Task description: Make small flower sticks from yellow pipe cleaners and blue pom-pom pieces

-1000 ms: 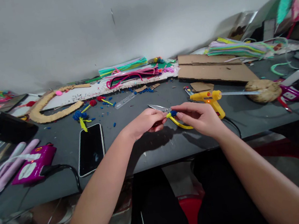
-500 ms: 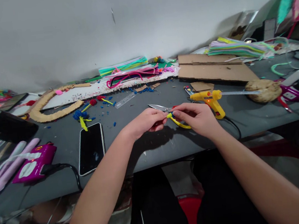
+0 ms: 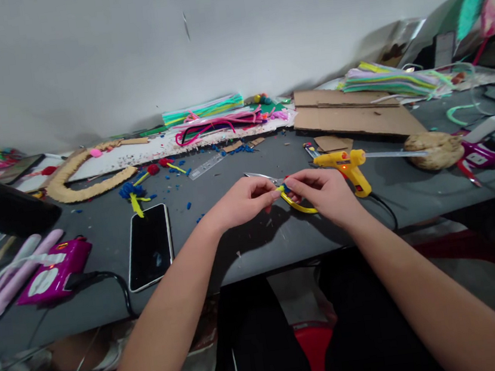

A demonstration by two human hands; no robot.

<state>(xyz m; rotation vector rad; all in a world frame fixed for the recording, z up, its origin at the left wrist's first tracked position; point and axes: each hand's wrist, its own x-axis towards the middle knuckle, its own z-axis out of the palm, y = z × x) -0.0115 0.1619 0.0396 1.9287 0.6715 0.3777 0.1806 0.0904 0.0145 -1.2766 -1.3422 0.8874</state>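
Note:
My left hand (image 3: pixel 240 201) and my right hand (image 3: pixel 321 194) meet over the middle of the grey table (image 3: pixel 236 241). Both pinch a yellow pipe cleaner (image 3: pixel 297 204) at its blue-tipped end, and the rest of it curves down under my right hand. Metal scissor blades (image 3: pixel 261 176) poke out just behind my left hand; whether that hand also holds them is hidden. A yellow glue gun (image 3: pixel 348 167) with a lit orange lamp stands right of my right hand.
A black phone (image 3: pixel 149 246) lies left of my hands, a magenta glue gun (image 3: pixel 53 274) further left. Blue scraps and small pipe-cleaner flowers (image 3: pixel 133 193) litter the table. Cardboard sheets (image 3: pixel 351 114), pipe-cleaner bundles (image 3: pixel 204 109) and a tan ring (image 3: pixel 88 175) line the wall.
My fingers have worked along the pipe cleaner's tip; the blue end is now mostly covered between the two hands. Both hands shifted slightly up and away.

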